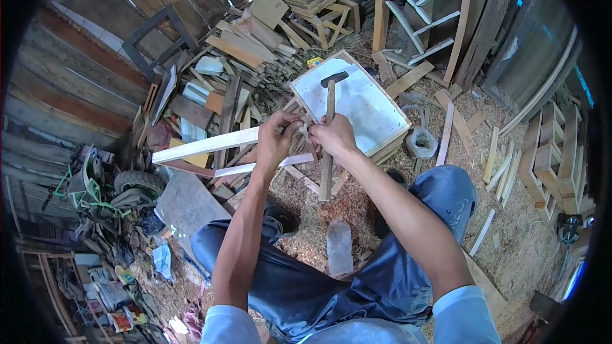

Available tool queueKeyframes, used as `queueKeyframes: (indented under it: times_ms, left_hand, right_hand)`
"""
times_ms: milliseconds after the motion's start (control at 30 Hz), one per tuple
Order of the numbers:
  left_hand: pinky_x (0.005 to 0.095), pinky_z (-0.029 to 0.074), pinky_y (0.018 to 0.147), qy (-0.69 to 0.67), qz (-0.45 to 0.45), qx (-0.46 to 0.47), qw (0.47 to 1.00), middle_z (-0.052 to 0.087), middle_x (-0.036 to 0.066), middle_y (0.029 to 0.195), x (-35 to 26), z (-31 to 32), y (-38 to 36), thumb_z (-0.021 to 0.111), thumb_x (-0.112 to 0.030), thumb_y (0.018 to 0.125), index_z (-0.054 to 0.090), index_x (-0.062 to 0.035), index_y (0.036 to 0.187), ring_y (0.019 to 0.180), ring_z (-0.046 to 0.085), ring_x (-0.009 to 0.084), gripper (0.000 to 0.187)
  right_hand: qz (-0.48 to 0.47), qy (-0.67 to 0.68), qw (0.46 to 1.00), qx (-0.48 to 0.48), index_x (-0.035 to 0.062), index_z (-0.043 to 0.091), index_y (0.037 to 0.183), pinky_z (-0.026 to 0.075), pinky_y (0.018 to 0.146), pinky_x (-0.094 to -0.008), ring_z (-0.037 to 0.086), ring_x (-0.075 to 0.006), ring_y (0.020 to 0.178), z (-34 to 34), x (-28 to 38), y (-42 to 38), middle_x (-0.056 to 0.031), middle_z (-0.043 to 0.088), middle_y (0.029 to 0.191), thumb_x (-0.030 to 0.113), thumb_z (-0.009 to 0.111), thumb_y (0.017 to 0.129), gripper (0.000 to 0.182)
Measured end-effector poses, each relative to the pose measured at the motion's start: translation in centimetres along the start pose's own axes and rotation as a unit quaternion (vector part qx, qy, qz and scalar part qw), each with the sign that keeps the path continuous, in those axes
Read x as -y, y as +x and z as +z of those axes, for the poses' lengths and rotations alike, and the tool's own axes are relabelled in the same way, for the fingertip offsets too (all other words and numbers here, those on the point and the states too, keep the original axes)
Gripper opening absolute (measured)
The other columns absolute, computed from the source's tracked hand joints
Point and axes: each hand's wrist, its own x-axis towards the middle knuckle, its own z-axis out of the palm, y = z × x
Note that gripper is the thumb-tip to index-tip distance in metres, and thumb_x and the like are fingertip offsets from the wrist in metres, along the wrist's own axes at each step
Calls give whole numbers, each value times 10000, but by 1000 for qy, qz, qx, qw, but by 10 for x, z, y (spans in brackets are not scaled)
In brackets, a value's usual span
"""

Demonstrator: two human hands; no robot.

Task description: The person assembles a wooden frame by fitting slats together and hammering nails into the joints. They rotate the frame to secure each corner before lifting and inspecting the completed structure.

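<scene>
My right hand (335, 135) is closed round the wooden handle of a hammer (331, 99). The dark hammer head lies over the white top of a wooden box (376, 111), and the handle's end points down toward my legs. Close beside it, my left hand (275, 140) has thumb and fingers pinched together at the end of pale wooden strips; what sits between the fingertips is too small to tell. A long pale strip (204, 146) runs left from my left hand. Below it, another strip (261, 164) lies at an angle, apparently part of the same frame.
Scrap wood (242, 51) is heaped ahead and to the left. A clear plastic bottle (339, 247) lies on the sawdust between my legs. A plastic bag (422, 143) sits right of the box. Slatted wooden crates (554, 159) stand at right; a motorbike (95, 185) is at left.
</scene>
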Motion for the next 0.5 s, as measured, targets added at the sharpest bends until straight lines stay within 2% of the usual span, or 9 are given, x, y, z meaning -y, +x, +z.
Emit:
queueKeyframes:
  times_ms: [67,133,200,333,400,500]
  left_hand:
    - [296,476,645,-8,-11,0,1000,694,110,876,0,1,-1,714,3,802,637,14,912,684,590,158,135]
    - [295,477,644,-16,-20,-1,1000,694,110,879,2,1,-2,716,-2,803,636,14,914,683,593,157,137]
    - [292,491,674,19,17,14,1000,697,80,913,5,-1,-2,721,-42,828,618,2,986,751,628,130,194]
    - [286,490,662,24,26,10,999,698,83,912,5,-2,-2,720,-37,826,616,3,983,750,632,135,192]
    - [281,496,695,4,-37,21,999,693,89,911,4,-2,-3,714,-25,827,615,0,982,782,644,141,186]
    - [293,491,664,-25,7,-1,1000,690,106,858,6,1,-2,710,-7,815,626,12,943,719,634,151,154]
  right_hand:
    - [-1,-1,1000,0,-37,585,841,509,642,-375,663,-263,717,1,-2,1,-177,648,760,82,692,646,252]
    - [-35,7,999,-15,-36,531,772,492,524,-301,621,-162,599,4,-4,2,-70,580,686,58,684,727,185]
    - [-35,1,999,-9,-37,528,776,493,522,-304,624,-164,603,3,-3,0,-72,581,693,59,681,731,186]
    - [-14,9,1000,2,-38,523,776,496,510,-308,637,-175,620,-1,7,-7,-75,582,710,49,678,737,182]
    - [-17,27,999,2,-40,524,773,500,509,-304,640,-176,622,1,4,-4,-77,583,711,41,678,734,178]
    - [-11,49,999,5,-47,524,772,511,515,-297,645,-179,628,0,5,-5,-84,585,720,22,676,729,173]
